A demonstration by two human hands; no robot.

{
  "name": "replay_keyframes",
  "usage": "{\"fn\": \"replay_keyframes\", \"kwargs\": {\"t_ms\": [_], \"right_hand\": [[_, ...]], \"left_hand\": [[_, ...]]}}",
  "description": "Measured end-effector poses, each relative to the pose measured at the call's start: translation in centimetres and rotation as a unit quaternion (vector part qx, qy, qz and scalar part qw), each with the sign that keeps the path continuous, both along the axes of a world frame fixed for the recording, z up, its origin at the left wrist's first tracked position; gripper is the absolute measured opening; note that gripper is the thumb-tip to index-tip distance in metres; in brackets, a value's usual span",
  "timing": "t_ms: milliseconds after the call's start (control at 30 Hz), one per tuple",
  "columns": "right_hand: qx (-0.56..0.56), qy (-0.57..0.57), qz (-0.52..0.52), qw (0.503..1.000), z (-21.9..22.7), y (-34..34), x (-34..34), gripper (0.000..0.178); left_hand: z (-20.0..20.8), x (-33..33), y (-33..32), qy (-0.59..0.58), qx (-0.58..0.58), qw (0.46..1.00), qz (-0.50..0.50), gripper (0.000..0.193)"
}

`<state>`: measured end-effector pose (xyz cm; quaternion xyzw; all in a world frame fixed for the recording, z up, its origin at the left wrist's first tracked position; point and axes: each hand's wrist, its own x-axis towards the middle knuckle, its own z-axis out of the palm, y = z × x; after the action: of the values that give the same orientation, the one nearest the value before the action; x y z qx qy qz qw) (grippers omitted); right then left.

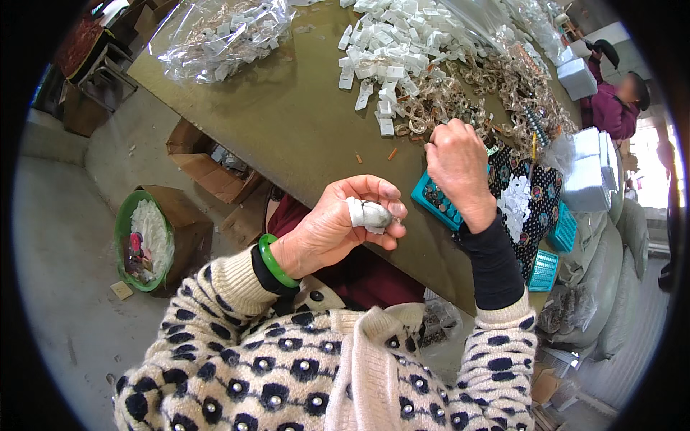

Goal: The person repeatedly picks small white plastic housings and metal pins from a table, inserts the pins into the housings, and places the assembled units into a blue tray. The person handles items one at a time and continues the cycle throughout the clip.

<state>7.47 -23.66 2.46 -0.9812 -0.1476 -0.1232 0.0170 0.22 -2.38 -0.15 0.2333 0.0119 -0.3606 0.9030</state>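
Note:
My left hand [327, 228] is held over the table's near edge, palm up with its fingers curled together. A greyed white wrap [369, 214] covers one of its fingers; whatever sits at the fingertips is too small to name. My right hand [460, 169] is closed above a teal basket [419, 197] of small dark pieces, its fingertips turned away and hidden. Just beyond it lies a heap of clear brownish loops [442, 93], mixed at the left with white tags [410, 36]. Small white pieces [514, 205] are spread on a dark patterned cloth [544, 188].
A clear bag [223, 47] of tagged items rests at the table's far left. Below are an open cardboard box [208, 176] and a lined green basin [123, 241]. More teal baskets [544, 269], white boxes [583, 172] and full sacks [600, 276] stand right. Another person [617, 104] is at far right.

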Motion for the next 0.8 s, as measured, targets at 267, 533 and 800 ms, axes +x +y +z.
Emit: {"fn": "replay_keyframes", "kwargs": {"t_ms": [267, 533, 800], "right_hand": [[0.717, 0.276, -0.122, 0.629, 3.1, -0.8, 0.2, 0.018], [0.766, 0.285, -0.158, 0.554, 2.4, 3.8, -3.1, 0.016], [0.707, 0.223, -0.098, 0.663, 2.4, 6.3, -5.2, 0.021]], "left_hand": [[0.3, 2.0, 0.9, -0.028, 0.027, 0.998, 0.05, 0.02], [1.1, 4.5, -0.2, -0.432, 0.385, 0.776, 0.249, 0.022], [0.1, 5.3, -0.1, -0.51, 0.435, 0.663, 0.333, 0.025]]}}
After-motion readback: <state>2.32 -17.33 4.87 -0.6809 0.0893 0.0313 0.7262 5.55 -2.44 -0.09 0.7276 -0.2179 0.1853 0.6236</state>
